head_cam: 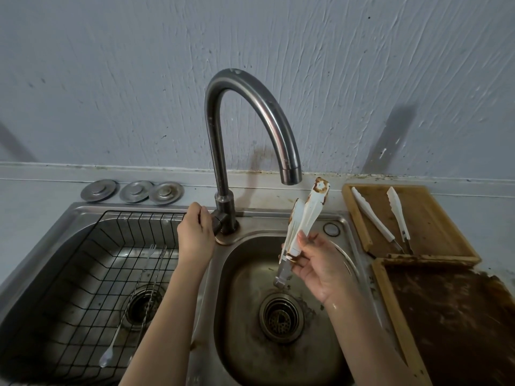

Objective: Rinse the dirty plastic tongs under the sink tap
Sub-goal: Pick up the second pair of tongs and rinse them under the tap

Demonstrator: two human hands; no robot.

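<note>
Right hand grips the stained white plastic tongs beside the curved steel tap; left hand clasps its lever, no water running.

The left hand covers the tap's lever, so its position cannot be told. The right hand hides part of the tongs' handle. The near wooden tray and the wire basket run off the bottom edge. Both forearms are cut off there too.

No text, label, brand, number or sign can be read on anything in view.
</note>
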